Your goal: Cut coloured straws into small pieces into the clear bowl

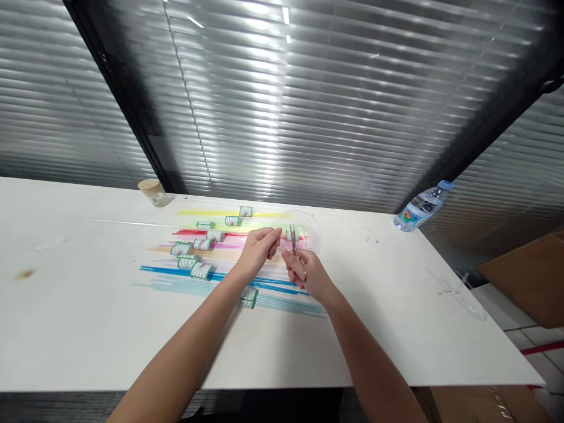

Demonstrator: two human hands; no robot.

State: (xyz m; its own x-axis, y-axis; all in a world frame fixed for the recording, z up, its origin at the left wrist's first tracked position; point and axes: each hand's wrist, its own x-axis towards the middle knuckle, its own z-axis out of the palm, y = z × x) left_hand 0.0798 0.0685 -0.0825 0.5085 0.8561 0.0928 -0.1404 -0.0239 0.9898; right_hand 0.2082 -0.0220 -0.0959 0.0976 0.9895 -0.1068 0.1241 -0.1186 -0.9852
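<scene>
My right hand [306, 273] is wrapped round a small pair of scissors [294, 238], its blades pointing away from me. Close beside it, my left hand [261, 249] is closed in a pinch; whatever its fingertips hold is too fine to make out. Just behind both hands lies a clear round dish [318, 226]. Under and left of my hands, bundles of thin coloured strands lie side by side, among them yellow strands [207, 213], dark blue strands [170, 270] and light blue strands [282, 304]. Green-and-white patterned wrappers [201, 271] sit round the bundles.
A glass jar with a wooden lid [154, 191] stands at the back left. A water bottle [420, 207] is near the right back edge, with blue scraps [369, 239] nearby. Clear plastic ties [458, 294] lie on the white table [79, 317]. Blinds [264, 106] rise behind; a cardboard box [529, 273] is at right.
</scene>
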